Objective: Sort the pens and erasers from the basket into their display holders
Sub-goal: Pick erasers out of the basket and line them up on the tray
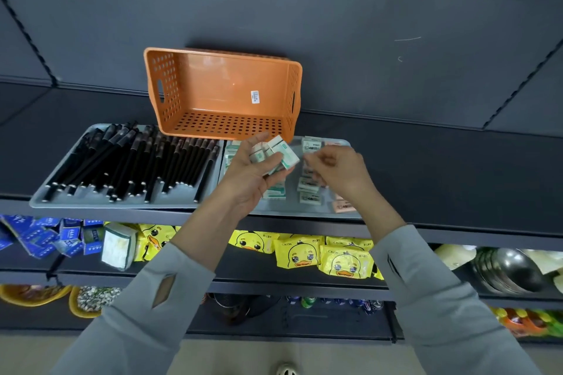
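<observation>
In the head view, the left hand (247, 183) gripped a cluster of white wrapped erasers (275, 154) above the grey eraser holder (292, 208) at the shelf's front edge. Just beside it, the right hand (338, 170) had its fingers curled, but blur hid whether they pinched anything. Black pens (131, 161) filled the pen holder (176, 201) to the left. Behind both holders the orange basket (219, 91) lay tipped on its side.

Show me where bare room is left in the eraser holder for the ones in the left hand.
The eraser holder is bare along its front edge and between the green-label erasers and 4B erasers. Crowded farther back, under the left hand and right hand.
</observation>
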The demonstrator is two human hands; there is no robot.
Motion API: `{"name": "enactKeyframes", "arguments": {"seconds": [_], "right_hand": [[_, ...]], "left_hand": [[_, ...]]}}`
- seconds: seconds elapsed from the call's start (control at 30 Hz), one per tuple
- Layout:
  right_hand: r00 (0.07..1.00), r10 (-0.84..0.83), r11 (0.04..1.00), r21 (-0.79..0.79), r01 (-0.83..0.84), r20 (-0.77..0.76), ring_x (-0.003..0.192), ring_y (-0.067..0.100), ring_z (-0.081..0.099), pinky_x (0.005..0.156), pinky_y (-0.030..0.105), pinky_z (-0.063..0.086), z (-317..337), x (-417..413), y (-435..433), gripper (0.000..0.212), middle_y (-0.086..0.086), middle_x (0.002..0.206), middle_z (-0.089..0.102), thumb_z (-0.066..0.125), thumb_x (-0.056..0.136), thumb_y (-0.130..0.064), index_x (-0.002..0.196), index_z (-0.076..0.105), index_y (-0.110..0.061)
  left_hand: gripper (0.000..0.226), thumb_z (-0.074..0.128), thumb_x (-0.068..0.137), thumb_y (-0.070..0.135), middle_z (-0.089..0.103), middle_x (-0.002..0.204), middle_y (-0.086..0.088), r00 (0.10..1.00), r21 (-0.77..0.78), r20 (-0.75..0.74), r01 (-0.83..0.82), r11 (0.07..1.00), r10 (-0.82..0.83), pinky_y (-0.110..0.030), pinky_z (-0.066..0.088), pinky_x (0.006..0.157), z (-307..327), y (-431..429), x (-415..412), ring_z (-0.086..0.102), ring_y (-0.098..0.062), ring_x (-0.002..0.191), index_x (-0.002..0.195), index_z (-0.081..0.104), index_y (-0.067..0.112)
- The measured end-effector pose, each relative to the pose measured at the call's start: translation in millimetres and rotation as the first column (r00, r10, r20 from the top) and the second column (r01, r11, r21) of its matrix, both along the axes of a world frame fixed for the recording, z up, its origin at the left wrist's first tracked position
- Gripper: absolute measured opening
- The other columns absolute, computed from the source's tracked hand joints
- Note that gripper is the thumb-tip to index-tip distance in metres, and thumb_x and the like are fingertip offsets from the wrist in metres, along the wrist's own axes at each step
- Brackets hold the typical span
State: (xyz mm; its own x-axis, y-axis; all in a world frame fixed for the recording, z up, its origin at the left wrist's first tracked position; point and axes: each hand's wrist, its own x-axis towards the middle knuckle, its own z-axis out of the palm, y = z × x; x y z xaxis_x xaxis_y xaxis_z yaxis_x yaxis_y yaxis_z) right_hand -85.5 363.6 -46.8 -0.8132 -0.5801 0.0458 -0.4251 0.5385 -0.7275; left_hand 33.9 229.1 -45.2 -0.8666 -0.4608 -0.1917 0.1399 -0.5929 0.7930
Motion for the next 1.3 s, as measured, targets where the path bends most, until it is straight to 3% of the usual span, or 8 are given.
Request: {"name": "enactKeyframes", "arguments": {"seconds": [0.07,0.2,0.37,0.5,0.7,1.0,1.17,1.3], "right_hand": [[0.952,0.118,0.969,-0.241,-0.049,0.282,0.064,0.011,0.064,0.062,0.028,0.053,14,4,-9,0.023,0.001,0.074,0.072,0.066,0.092,-0.031,0.098,0.071,-0.01],[0.918,0.216,0.912,-0.406,-0.067,0.333,0.062,0.006,0.062,0.058,0.018,0.05,27,-4,-19,0.021,0.005,0.083,0.07,0.068,0.09,-0.006,0.111,0.067,-0.005],[0.934,0.186,0.934,-0.35,-0.071,0.305,0.075,0.011,0.057,0.068,0.026,0.049,23,-25,-2,0.023,0.001,0.09,0.069,0.062,0.094,-0.006,0.099,0.073,-0.025],[0.908,0.296,0.944,-0.235,-0.231,0.297,0.062,0.006,0.059,0.058,0.016,0.05,17,-7,-8,0.017,-0.001,0.086,0.069,0.065,0.091,-0.002,0.094,0.072,-0.016],[0.965,0.231,0.966,-0.15,-0.212,0.124,0.062,0.008,0.062,0.069,0.035,0.058,3,-5,-43,0.017,0.008,0.09,0.069,0.065,0.091,-0.006,0.09,0.07,-0.022],[0.956,0.275,0.961,0.051,-0.271,-0.099,0.096,0.011,0.055,0.085,0.03,0.044,-6,-7,-66,0.011,-0.012,0.102,0.063,0.075,0.085,-0.024,0.095,0.074,-0.03],[0.962,0.274,0.951,-0.153,-0.27,0.007,0.083,0.0,0.061,0.073,0.018,0.048,9,11,-75,0.015,-0.013,0.091,0.068,0.064,0.093,-0.036,0.097,0.073,-0.024],[0.949,0.302,0.939,-0.199,-0.28,0.087,0.078,0.01,0.066,0.071,0.026,0.056,12,14,-80,0.007,-0.005,0.087,0.071,0.076,0.085,-0.024,0.089,0.072,-0.019]], "left_hand": [[0.049,0.056,0.09,-0.011,0.056,0.116,-0.012,0.999,-0.05,0.0,-0.037,0.998,0.038,-0.031,0.061,0.071,4,1,-7,0.066,-0.023,0.095,0.13,0.044,0.014],[0.053,0.055,0.089,-0.014,0.054,0.116,-0.013,0.996,-0.053,0.008,-0.093,0.994,0.093,-0.036,0.06,0.078,15,-10,-12,0.067,-0.027,0.098,0.133,0.043,0.014],[0.039,0.05,0.093,-0.011,0.052,0.128,-0.024,0.964,0.074,0.04,-0.264,0.962,0.262,-0.031,0.06,0.077,11,-58,5,0.068,-0.034,0.101,0.13,0.045,0.002],[0.031,0.054,0.094,-0.003,0.068,0.108,-0.018,0.955,0.096,0.07,-0.294,0.951,0.288,-0.021,0.057,0.059,-1,-70,18,0.072,-0.028,0.092,0.126,0.053,-0.004],[0.017,0.051,0.094,-0.009,0.07,0.101,-0.018,0.953,0.153,0.073,-0.301,0.941,0.293,-0.033,0.06,0.076,-12,-76,22,0.069,-0.028,0.098,0.1,0.063,0.001],[0.042,0.053,0.088,-0.017,0.063,0.122,-0.022,0.986,0.07,0.059,-0.158,0.985,0.154,-0.04,0.06,0.079,-16,-67,27,0.065,-0.037,0.109,0.127,0.051,0.0],[0.04,0.057,0.088,-0.012,0.063,0.116,-0.019,0.994,-0.081,0.063,-0.079,0.994,0.084,-0.041,0.06,0.079,-14,-58,20,0.067,-0.033,0.102,0.123,0.05,0.007],[0.038,0.057,0.088,-0.012,0.065,0.108,-0.014,0.996,-0.137,0.037,-0.081,0.987,0.087,-0.034,0.06,0.075,-11,-51,12,0.067,-0.027,0.094,0.12,0.053,0.008]]}}
